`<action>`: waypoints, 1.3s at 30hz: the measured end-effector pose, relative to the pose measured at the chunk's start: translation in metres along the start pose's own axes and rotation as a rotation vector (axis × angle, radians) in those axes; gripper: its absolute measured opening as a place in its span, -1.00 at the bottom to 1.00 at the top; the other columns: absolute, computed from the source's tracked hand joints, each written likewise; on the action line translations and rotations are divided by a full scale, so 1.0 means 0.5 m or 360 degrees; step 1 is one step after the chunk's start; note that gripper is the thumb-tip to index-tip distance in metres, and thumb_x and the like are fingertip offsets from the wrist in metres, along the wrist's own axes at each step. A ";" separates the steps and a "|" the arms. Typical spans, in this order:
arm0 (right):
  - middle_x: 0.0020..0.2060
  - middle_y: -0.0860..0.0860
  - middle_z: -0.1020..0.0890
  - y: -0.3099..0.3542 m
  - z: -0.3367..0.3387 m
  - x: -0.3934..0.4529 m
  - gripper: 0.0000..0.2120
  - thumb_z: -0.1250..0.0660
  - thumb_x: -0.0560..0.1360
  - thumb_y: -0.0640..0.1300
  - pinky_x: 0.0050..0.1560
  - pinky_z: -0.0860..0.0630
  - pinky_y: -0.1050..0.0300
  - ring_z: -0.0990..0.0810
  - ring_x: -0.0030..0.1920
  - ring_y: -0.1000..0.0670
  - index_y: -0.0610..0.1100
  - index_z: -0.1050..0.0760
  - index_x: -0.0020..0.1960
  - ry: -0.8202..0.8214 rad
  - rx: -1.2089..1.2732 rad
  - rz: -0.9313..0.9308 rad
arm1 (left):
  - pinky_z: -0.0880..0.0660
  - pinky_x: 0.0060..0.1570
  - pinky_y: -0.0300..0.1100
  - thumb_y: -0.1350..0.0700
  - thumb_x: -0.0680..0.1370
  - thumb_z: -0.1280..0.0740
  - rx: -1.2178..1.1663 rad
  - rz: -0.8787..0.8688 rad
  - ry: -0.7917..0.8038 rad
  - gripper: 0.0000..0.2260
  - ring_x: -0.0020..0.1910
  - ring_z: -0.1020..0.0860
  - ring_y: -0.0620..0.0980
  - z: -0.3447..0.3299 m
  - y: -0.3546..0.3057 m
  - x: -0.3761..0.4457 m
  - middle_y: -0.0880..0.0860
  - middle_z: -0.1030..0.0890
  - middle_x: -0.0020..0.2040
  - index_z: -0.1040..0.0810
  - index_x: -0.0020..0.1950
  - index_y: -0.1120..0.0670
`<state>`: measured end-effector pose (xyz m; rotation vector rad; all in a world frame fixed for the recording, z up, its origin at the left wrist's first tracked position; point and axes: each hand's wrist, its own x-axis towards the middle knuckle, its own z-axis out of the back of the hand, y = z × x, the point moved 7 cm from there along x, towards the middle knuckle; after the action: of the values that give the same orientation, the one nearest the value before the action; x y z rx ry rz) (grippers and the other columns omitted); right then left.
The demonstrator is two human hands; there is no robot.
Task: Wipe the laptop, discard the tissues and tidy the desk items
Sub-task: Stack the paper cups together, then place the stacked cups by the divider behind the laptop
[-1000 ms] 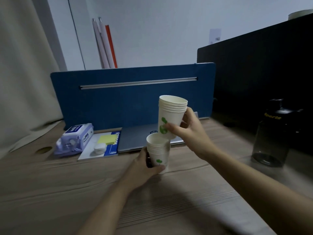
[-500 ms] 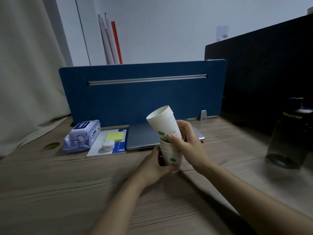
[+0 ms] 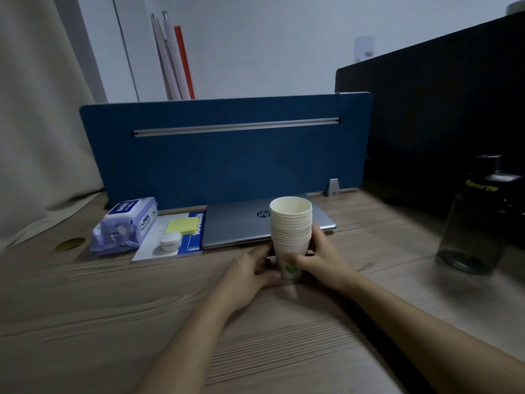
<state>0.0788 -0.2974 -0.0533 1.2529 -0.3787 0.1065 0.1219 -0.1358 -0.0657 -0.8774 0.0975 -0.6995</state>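
Upright stack of paper cups (image 3: 290,228) clasped between left hand (image 3: 250,273) and right hand (image 3: 322,258) on desk (image 3: 113,322).

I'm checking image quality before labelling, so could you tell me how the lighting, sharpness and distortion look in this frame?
Head view: dim, bluish light throughout; the bottle and black panel at right sink into shadow; wide-angle bending curves the divider edges; the hands and cup stack look slightly soft; no glare on the laptop.

Wall (image 3: 255,38): pale, dim light
Curtain (image 3: 37,123): beige, left side
Divider (image 3: 227,155): blue panel behind wooden desk (image 3: 113,322)
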 end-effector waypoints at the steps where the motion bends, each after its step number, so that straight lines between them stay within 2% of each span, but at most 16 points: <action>1: 0.18 0.05 -0.58 -0.006 0.016 0.003 -0.38 -0.51 0.31 -0.10 0.18 -0.55 0.06 -0.57 0.18 0.05 0.05 -0.36 0.31 -0.0021 -0.0050 0.0006 | -0.43 0.00 -0.49 0.00 0.51 -0.44 0.0107 -0.0014 -0.0035 -0.52 -0.03 -0.48 -0.50 0.004 -0.002 0.000 -0.30 -0.53 0.13 -0.40 0.35 -0.34; 2: 0.17 0.07 -0.58 -0.015 0.038 0.005 -0.37 -0.51 0.30 -0.08 0.15 -0.56 0.09 -0.57 0.17 0.06 0.07 -0.35 0.30 -0.0047 -0.0093 -0.0005 | -0.36 0.01 -0.51 -0.01 0.52 -0.42 0.0227 -0.0036 -0.0093 -0.53 0.03 -0.44 -0.47 0.011 -0.004 0.001 -0.25 -0.50 0.18 -0.39 0.39 -0.29; 5: 0.15 0.06 -0.57 -0.055 0.125 0.007 -0.36 -0.53 0.32 -0.12 0.13 -0.56 0.06 -0.57 0.15 0.03 0.05 -0.31 0.31 -0.0180 -0.0171 -0.0103 | -0.27 0.26 -0.26 -0.02 0.56 -0.34 0.0510 -0.0128 -0.0272 -0.56 0.32 -0.36 -0.18 0.028 -0.001 0.013 -0.13 -0.44 0.34 -0.38 0.43 -0.20; 11: 0.08 0.02 -0.60 -0.122 0.280 0.011 -0.42 -0.55 0.32 -0.14 0.04 -0.57 0.06 -0.61 0.02 0.06 0.01 -0.35 0.24 -0.0535 -0.0263 -0.0225 | -0.20 0.40 -0.12 -0.02 0.58 -0.27 0.0830 -0.0261 -0.0305 -0.57 0.43 -0.28 -0.14 0.009 -0.004 0.068 -0.12 -0.42 0.42 -0.35 0.46 -0.10; 13: 0.05 0.05 -0.61 -0.139 0.300 0.023 -0.43 -0.56 0.30 -0.11 0.02 -0.57 0.09 -0.62 0.01 0.09 0.01 -0.38 0.22 -0.0579 -0.0275 -0.0254 | -0.20 0.42 -0.09 -0.03 0.59 -0.25 0.0886 -0.0267 -0.0285 -0.58 0.45 -0.28 -0.11 0.001 -0.002 0.088 -0.10 -0.42 0.43 -0.36 0.46 -0.08; 16: -0.05 0.14 -0.61 -0.148 0.306 0.053 -0.47 -0.57 0.29 0.05 -0.16 -0.50 0.26 -0.59 -0.07 0.19 0.01 -0.41 0.15 -0.0567 -0.0506 -0.0271 | -0.23 0.39 -0.10 -0.02 0.59 -0.25 0.0946 -0.0253 -0.0295 -0.59 0.44 -0.32 -0.07 0.001 0.007 0.116 -0.08 -0.44 0.43 -0.40 0.45 -0.04; 18: -0.08 0.10 -0.62 -0.158 0.308 0.081 -0.48 -0.57 0.30 0.10 -0.17 -0.51 0.20 -0.61 -0.09 0.11 -0.05 -0.46 0.14 -0.0546 -0.0653 -0.0306 | -0.26 0.35 -0.11 -0.02 0.59 -0.26 0.0964 -0.0241 -0.0304 -0.61 0.41 -0.36 -0.08 0.001 0.013 0.136 -0.09 -0.46 0.41 -0.42 0.42 -0.05; 20: -0.08 0.05 -0.63 -0.167 0.310 0.111 -0.52 -0.57 0.31 0.09 -0.12 -0.54 0.08 -0.62 -0.08 0.03 -0.09 -0.49 0.10 -0.0541 -0.0758 -0.0331 | -0.30 0.33 -0.10 -0.03 0.59 -0.26 0.0959 -0.0249 -0.0328 -0.64 0.38 -0.40 -0.08 0.002 0.016 0.153 -0.11 -0.49 0.39 -0.46 0.39 -0.05; 21: -0.10 0.05 -0.63 -0.171 0.311 0.124 -0.56 -0.57 0.31 0.07 -0.14 -0.52 0.08 -0.61 -0.09 0.02 -0.08 -0.50 0.06 -0.0541 -0.0795 -0.0332 | -0.31 0.32 -0.10 -0.03 0.59 -0.26 0.0956 -0.0254 -0.0338 -0.65 0.37 -0.41 -0.08 0.001 0.016 0.159 -0.11 -0.50 0.38 -0.47 0.37 -0.06; 24: -0.21 0.05 -0.60 -0.188 0.312 0.175 -0.72 -0.55 0.34 0.00 -0.36 -0.36 0.20 -0.55 -0.26 0.10 -0.02 -0.49 -0.08 -0.0536 -0.0887 -0.0344 | -0.32 0.31 -0.10 -0.06 0.59 -0.26 0.0961 -0.0270 -0.0357 -0.66 0.36 -0.42 -0.08 -0.004 0.019 0.182 -0.12 -0.51 0.37 -0.49 0.36 -0.07; 26: -0.26 0.04 -0.60 -0.201 0.310 0.213 -0.79 -0.52 0.36 -0.05 -0.42 -0.27 0.28 -0.48 -0.34 0.20 -0.02 -0.50 -0.14 -0.0536 -0.0918 -0.0353 | -0.31 0.30 -0.11 -0.08 0.59 -0.25 0.0962 -0.0280 -0.0369 -0.66 0.36 -0.42 -0.09 -0.007 0.020 0.195 -0.13 -0.50 0.37 -0.49 0.36 -0.08; 29: -0.28 0.03 -0.60 -0.216 0.304 0.266 -0.84 -0.50 0.37 -0.05 -0.37 -0.30 0.19 -0.53 -0.29 0.06 -0.05 -0.54 -0.15 -0.0542 -0.0927 -0.0344 | -0.30 0.30 -0.11 -0.10 0.59 -0.25 0.0965 -0.0293 -0.0386 -0.65 0.37 -0.41 -0.10 -0.010 0.025 0.206 -0.14 -0.49 0.38 -0.48 0.36 -0.10; 33: -0.27 0.00 -0.61 -0.235 0.299 0.329 -0.77 -0.48 0.37 0.00 -0.40 -0.30 0.18 -0.58 -0.20 -0.06 -0.13 -0.55 -0.11 -0.0542 -0.0969 -0.0367 | -0.26 0.29 -0.17 -0.13 0.59 -0.23 0.0962 -0.0312 -0.0403 -0.65 0.37 -0.38 -0.16 -0.013 0.032 0.208 -0.19 -0.47 0.38 -0.46 0.37 -0.13; 36: -0.13 -0.09 -0.68 -0.250 0.296 0.369 -0.70 -0.46 0.39 0.02 -0.18 -0.48 0.09 -0.62 -0.06 -0.12 -0.18 -0.58 -0.02 -0.0536 -0.0992 -0.0397 | -0.27 0.27 -0.18 -0.12 0.58 -0.25 0.0951 -0.0323 -0.0415 -0.65 0.36 -0.39 -0.17 -0.012 0.033 0.208 -0.19 -0.48 0.37 -0.47 0.36 -0.12; 39: -0.08 -0.12 -0.70 -0.256 0.297 0.394 -0.69 -0.46 0.40 0.03 -0.11 -0.48 0.08 -0.62 0.00 -0.15 -0.18 -0.59 -0.01 -0.0551 -0.0993 -0.0404 | -0.28 0.25 -0.19 -0.12 0.58 -0.26 0.0951 -0.0330 -0.0412 -0.66 0.35 -0.40 -0.17 -0.012 0.033 0.208 -0.19 -0.49 0.36 -0.48 0.35 -0.12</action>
<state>0.2661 -0.5025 -0.0646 0.6858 -0.4992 -0.4238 0.2092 -0.1951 -0.0612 -0.3961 -0.4219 -0.7453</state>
